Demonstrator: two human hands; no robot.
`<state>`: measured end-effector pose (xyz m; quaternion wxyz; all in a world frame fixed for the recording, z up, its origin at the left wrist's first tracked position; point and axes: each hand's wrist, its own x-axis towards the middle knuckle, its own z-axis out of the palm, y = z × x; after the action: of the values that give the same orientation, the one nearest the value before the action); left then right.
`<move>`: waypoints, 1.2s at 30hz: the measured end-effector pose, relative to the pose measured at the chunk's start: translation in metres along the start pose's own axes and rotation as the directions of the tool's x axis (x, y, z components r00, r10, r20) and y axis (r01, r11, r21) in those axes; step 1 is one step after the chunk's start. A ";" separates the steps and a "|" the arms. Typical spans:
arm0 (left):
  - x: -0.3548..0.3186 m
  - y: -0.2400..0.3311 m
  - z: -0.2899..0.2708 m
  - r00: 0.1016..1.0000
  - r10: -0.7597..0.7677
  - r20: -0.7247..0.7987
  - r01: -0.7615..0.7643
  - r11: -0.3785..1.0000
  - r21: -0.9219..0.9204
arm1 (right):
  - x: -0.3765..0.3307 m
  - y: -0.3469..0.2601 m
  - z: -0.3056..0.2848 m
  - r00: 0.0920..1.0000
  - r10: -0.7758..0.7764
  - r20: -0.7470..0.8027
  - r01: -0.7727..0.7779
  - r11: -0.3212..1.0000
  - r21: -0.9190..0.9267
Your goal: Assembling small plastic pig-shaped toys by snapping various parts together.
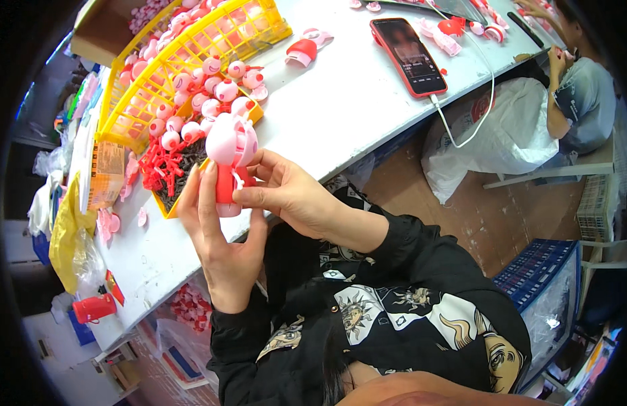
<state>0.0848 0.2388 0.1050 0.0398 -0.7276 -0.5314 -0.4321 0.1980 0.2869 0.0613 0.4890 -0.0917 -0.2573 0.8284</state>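
A small toy pig figure with a pink head and red body is held upright in front of my chest. My left hand grips its red body from below, fingers wrapped along its left side. My right hand pinches the figure's right side at the body with thumb and fingers. Just behind the toy, a yellow plastic basket on the white table holds several pink heads and red parts.
A red phone with a white cable lies on the table to the right. Loose pink and red parts sit nearby. Another person sits at the far right beside a white bag. A blue crate stands on the floor.
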 end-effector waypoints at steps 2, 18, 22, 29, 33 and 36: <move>-0.007 -0.007 -0.003 1.000 0.015 0.000 -0.015 1.000 0.020 | -0.006 0.002 0.002 1.000 0.014 0.000 -0.014 1.000 -0.020; -0.144 -0.010 -0.040 0.717 -0.134 0.684 0.475 0.812 -0.340 | -0.136 0.011 -0.053 0.925 0.381 0.013 -0.188 0.486 -0.853; -0.168 -0.014 -0.021 0.695 -0.173 0.698 0.571 0.723 -0.389 | -0.141 0.016 -0.063 0.904 0.419 -0.087 -0.292 0.456 -0.841; -0.196 -0.013 -0.018 0.584 -0.333 0.740 0.752 0.564 -0.340 | -0.152 0.025 -0.066 0.862 0.446 -0.239 -0.382 0.264 -0.886; -0.203 -0.011 -0.025 0.591 -0.329 0.737 0.735 0.596 -0.324 | -0.155 0.028 -0.064 0.848 0.494 -0.193 -0.390 0.334 -0.858; -0.205 -0.009 -0.027 0.640 -0.305 0.705 0.686 0.640 -0.346 | -0.158 0.029 -0.059 0.835 0.512 -0.204 -0.426 0.365 -0.828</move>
<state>0.0486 0.0776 -0.0192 -0.4803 -0.6104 -0.5432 -0.3189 0.2793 0.1605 -0.0195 0.1121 -0.3501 -0.6109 0.7012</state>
